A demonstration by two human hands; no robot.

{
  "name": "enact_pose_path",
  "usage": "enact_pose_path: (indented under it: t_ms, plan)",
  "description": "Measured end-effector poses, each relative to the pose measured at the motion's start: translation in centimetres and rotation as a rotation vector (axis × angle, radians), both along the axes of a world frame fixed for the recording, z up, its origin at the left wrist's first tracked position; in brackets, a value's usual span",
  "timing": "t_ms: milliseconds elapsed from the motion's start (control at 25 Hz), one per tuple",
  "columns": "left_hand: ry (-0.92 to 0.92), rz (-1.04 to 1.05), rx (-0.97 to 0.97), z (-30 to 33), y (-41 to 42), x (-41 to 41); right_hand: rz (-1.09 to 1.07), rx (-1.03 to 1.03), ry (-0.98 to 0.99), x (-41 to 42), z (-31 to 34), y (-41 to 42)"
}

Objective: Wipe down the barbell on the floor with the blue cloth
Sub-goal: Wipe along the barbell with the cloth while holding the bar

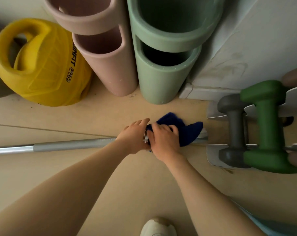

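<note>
Because the right hand [163, 138] grips the blue cloth [183, 132] round the barbell [73, 144] just short of the dumbbell rack [212, 155] at three o'clock, a long stroke could knock it — or the cloth could snag on the collar. The left hand [135, 135], fingers curled, holds the bar. The barbell lies on the floor, long axis nine to three o'clock.

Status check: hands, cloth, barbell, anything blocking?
Right hand pressing blue cloth onto bar end. Left hand holding barbell beside it. Dumbbell rack just past the bar's end.
</note>
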State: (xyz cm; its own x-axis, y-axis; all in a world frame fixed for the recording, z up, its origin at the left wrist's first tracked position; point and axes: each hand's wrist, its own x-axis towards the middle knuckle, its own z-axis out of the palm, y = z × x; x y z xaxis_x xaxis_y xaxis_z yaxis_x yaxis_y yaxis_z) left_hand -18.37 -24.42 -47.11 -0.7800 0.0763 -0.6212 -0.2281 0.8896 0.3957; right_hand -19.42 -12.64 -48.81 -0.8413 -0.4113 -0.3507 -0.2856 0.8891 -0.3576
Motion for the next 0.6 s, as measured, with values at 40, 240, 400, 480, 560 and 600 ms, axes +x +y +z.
enact_pose_path:
  t_ms: [40,240,400,480,560,600]
  plan:
    - [-0.026,-0.019,-0.017,-0.1,0.1,0.1,0.094,-0.039,0.002,0.0,0.1,0.9]
    - [-0.054,0.017,-0.042,-0.3,0.6,1.0,-0.159,0.039,0.244,-1.2,-1.1,6.7]
    - [-0.050,0.002,-0.100,0.1,1.0,1.0,-0.060,0.034,0.271,2.5,-1.9,2.6]
    - [-0.050,0.029,-0.090,0.1,1.1,1.0,0.138,-0.052,0.203,1.4,-1.9,4.0]
    - [-0.053,0.049,-0.070,-0.2,1.0,1.0,0.077,-0.105,0.164,-0.5,-1.7,6.6]
    - [-0.047,0.050,-0.059,-0.3,1.0,0.9,-0.039,-0.112,0.246,-0.9,-2.2,8.0]
